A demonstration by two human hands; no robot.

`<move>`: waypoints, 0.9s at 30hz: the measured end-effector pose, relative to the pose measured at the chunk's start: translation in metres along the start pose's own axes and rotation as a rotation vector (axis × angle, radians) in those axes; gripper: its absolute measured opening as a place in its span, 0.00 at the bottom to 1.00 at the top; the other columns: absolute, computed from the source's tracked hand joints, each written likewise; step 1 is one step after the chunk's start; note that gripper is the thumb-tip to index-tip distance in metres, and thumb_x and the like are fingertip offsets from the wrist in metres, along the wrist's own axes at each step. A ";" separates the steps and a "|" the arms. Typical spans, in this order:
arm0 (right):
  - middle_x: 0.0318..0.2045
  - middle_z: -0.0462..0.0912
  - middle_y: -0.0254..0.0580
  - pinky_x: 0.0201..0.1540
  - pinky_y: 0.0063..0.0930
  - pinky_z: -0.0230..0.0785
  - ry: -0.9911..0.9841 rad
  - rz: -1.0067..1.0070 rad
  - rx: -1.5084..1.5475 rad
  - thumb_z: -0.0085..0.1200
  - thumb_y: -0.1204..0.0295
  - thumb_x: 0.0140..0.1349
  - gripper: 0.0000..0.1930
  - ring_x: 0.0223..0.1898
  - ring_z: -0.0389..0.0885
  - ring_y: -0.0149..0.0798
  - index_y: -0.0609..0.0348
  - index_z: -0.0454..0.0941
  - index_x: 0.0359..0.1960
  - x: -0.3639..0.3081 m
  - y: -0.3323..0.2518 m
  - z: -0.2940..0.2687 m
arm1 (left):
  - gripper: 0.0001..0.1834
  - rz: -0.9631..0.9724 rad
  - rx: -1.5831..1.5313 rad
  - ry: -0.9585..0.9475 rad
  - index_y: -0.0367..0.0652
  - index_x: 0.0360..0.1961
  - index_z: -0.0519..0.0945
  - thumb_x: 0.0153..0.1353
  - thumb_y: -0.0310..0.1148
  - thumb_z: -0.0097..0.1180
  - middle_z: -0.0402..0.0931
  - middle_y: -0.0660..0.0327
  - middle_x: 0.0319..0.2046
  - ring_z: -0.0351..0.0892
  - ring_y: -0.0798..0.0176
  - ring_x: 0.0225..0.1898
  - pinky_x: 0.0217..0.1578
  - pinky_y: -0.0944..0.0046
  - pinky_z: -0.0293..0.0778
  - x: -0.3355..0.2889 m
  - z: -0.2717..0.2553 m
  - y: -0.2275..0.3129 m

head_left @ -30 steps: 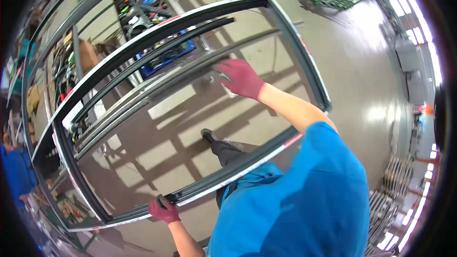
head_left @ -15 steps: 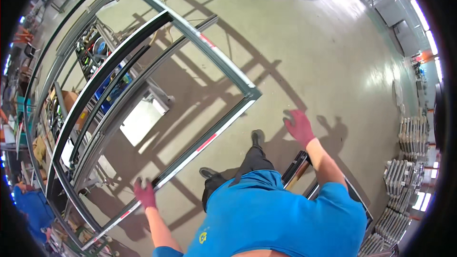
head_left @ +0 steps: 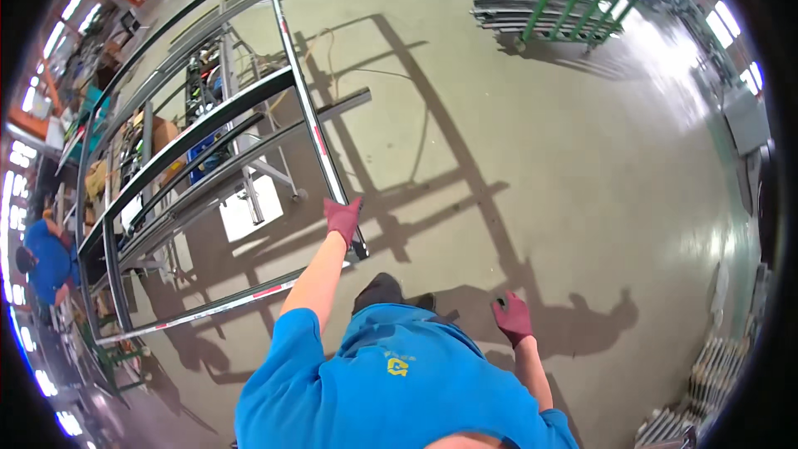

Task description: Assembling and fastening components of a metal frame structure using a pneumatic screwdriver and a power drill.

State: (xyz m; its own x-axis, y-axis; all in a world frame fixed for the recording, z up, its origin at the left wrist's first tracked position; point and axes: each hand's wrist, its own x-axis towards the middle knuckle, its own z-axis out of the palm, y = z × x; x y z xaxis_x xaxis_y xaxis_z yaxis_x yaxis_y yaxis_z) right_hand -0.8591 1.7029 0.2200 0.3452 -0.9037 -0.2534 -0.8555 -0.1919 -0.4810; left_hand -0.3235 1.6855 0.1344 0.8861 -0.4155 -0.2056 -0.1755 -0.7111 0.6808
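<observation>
A large dark rectangular frame with crossbars, like a window or door frame, lies raised on supports to my left. White strips with red patches run along its edges. My left hand, in a maroon glove, is closed over the side bar close to the frame's near right corner. Part of the fingers is hidden by the back of the hand. My right hand, gloved alike, hangs free over the floor right of my body. Its fingers are loosely bent and apart, with nothing in them.
Under the frame, tools and boxes lie on a stand beside a white panel. A green cart holds long profiles at the far right. Stacked metal pieces line the right edge. At far left stands another person in blue.
My left hand has gone from the frame's near bar to its side bar by the corner. My view and body have turned, and the right hand now sits lower. The green cart shows more fully.
</observation>
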 end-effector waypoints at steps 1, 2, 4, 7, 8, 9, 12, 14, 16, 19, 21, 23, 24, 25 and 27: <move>0.54 0.83 0.61 0.59 0.51 0.74 -0.005 -0.015 -0.001 0.59 0.59 0.66 0.25 0.55 0.80 0.64 0.64 0.78 0.58 0.018 0.006 -0.013 | 0.48 -0.008 -0.003 0.014 0.29 0.66 0.68 0.55 0.52 0.74 0.75 0.36 0.62 0.76 0.41 0.65 0.63 0.49 0.71 0.001 0.008 0.001; 0.55 0.82 0.61 0.60 0.51 0.73 -0.069 0.016 0.014 0.58 0.58 0.66 0.26 0.57 0.80 0.64 0.64 0.78 0.59 0.040 0.011 -0.025 | 0.46 -0.054 -0.120 -0.005 0.29 0.64 0.69 0.54 0.51 0.74 0.78 0.37 0.58 0.79 0.39 0.61 0.61 0.49 0.73 0.000 0.014 0.004; 0.57 0.82 0.62 0.61 0.51 0.73 -0.122 0.036 0.023 0.58 0.57 0.66 0.28 0.58 0.79 0.65 0.65 0.77 0.61 0.088 0.021 -0.033 | 0.42 -0.152 -0.154 -0.053 0.29 0.62 0.71 0.55 0.48 0.73 0.82 0.38 0.53 0.82 0.38 0.56 0.58 0.48 0.75 -0.002 0.018 0.023; 0.58 0.81 0.62 0.63 0.50 0.72 -0.048 -0.004 -0.069 0.58 0.56 0.67 0.29 0.59 0.79 0.64 0.65 0.76 0.63 0.158 0.027 -0.033 | 0.37 -0.222 -0.172 -0.100 0.31 0.60 0.74 0.57 0.46 0.70 0.83 0.39 0.51 0.84 0.40 0.54 0.56 0.49 0.76 -0.015 0.009 0.047; 0.57 0.82 0.62 0.62 0.50 0.73 -0.147 0.032 -0.065 0.58 0.56 0.67 0.29 0.59 0.79 0.64 0.65 0.76 0.63 0.188 0.011 -0.036 | 0.35 -0.231 -0.185 -0.108 0.32 0.60 0.74 0.57 0.43 0.69 0.83 0.39 0.50 0.84 0.40 0.53 0.55 0.49 0.77 -0.014 0.007 0.036; 0.57 0.82 0.62 0.62 0.49 0.73 -0.245 0.073 -0.067 0.58 0.56 0.67 0.29 0.59 0.79 0.63 0.64 0.76 0.63 0.219 -0.001 -0.042 | 0.33 -0.241 -0.200 -0.121 0.33 0.60 0.75 0.57 0.41 0.68 0.83 0.40 0.50 0.84 0.40 0.53 0.54 0.49 0.77 -0.011 0.008 0.029; 0.57 0.82 0.59 0.61 0.49 0.74 -0.404 -0.076 -0.086 0.58 0.55 0.67 0.28 0.59 0.79 0.62 0.60 0.77 0.63 0.325 -0.009 -0.045 | 0.33 -0.301 -0.062 -0.068 0.34 0.62 0.74 0.55 0.37 0.68 0.83 0.40 0.50 0.84 0.38 0.53 0.53 0.48 0.78 -0.012 0.002 0.056; 0.57 0.83 0.58 0.61 0.49 0.74 -0.465 -0.109 -0.079 0.58 0.55 0.67 0.27 0.59 0.79 0.62 0.59 0.78 0.62 0.398 -0.088 -0.081 | 0.34 -0.293 -0.093 0.003 0.36 0.63 0.73 0.54 0.34 0.67 0.83 0.39 0.50 0.83 0.37 0.53 0.54 0.47 0.78 -0.014 -0.003 0.050; 0.55 0.84 0.56 0.60 0.49 0.75 -0.437 -0.366 -0.221 0.58 0.54 0.66 0.25 0.58 0.80 0.62 0.57 0.79 0.59 0.493 -0.092 -0.067 | 0.34 -0.299 -0.055 0.004 0.37 0.64 0.73 0.55 0.35 0.66 0.83 0.39 0.51 0.83 0.37 0.54 0.54 0.47 0.78 -0.008 0.005 0.057; 0.55 0.82 0.56 0.60 0.49 0.75 -0.464 -0.605 -0.273 0.59 0.54 0.65 0.28 0.58 0.80 0.61 0.57 0.76 0.62 0.611 -0.207 -0.068 | 0.34 -0.381 -0.084 0.003 0.38 0.65 0.73 0.56 0.35 0.65 0.82 0.40 0.53 0.81 0.39 0.57 0.57 0.46 0.77 -0.003 -0.011 0.077; 0.58 0.79 0.56 0.61 0.50 0.73 -0.425 -0.889 -0.331 0.59 0.56 0.64 0.31 0.59 0.78 0.59 0.55 0.72 0.66 0.680 -0.306 -0.054 | 0.34 -0.447 0.028 -0.033 0.39 0.65 0.73 0.56 0.36 0.65 0.80 0.41 0.56 0.80 0.38 0.58 0.59 0.45 0.75 -0.009 -0.013 0.084; 0.62 0.75 0.55 0.61 0.50 0.73 -0.309 -1.222 -0.377 0.59 0.59 0.63 0.33 0.61 0.76 0.57 0.55 0.68 0.69 0.740 -0.411 -0.018 | 0.34 -0.503 0.007 0.046 0.42 0.66 0.73 0.58 0.39 0.64 0.79 0.43 0.59 0.79 0.39 0.59 0.59 0.46 0.76 -0.016 0.000 0.073; 0.64 0.73 0.54 0.61 0.49 0.73 -0.263 -1.352 -0.406 0.60 0.60 0.62 0.35 0.62 0.74 0.56 0.54 0.66 0.71 0.764 -0.468 0.000 | 0.34 -0.482 0.106 0.082 0.44 0.66 0.73 0.58 0.41 0.64 0.78 0.44 0.60 0.79 0.40 0.60 0.59 0.46 0.76 -0.019 0.007 0.070; 0.67 0.70 0.54 0.64 0.50 0.69 -0.267 -1.438 -0.427 0.60 0.64 0.61 0.35 0.66 0.71 0.56 0.54 0.67 0.71 0.773 -0.528 0.013 | 0.35 -0.474 0.206 0.114 0.46 0.67 0.72 0.58 0.42 0.63 0.78 0.46 0.60 0.79 0.41 0.60 0.58 0.46 0.76 -0.019 0.014 0.071; 0.69 0.66 0.57 0.68 0.51 0.65 -0.096 -1.714 -0.451 0.63 0.68 0.55 0.40 0.69 0.66 0.60 0.54 0.64 0.72 0.813 -0.620 0.061 | 0.32 -0.557 0.327 0.222 0.48 0.61 0.75 0.54 0.42 0.66 0.80 0.51 0.52 0.80 0.46 0.57 0.56 0.45 0.75 -0.018 0.016 0.098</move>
State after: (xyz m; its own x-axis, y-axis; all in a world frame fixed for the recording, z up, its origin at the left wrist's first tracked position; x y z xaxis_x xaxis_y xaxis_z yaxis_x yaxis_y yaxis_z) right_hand -0.0248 1.1108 0.2614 0.8859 0.4248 0.1862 0.4309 -0.9024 0.0085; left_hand -0.3630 1.6144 0.1933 0.9428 0.1633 -0.2905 0.2422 -0.9346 0.2606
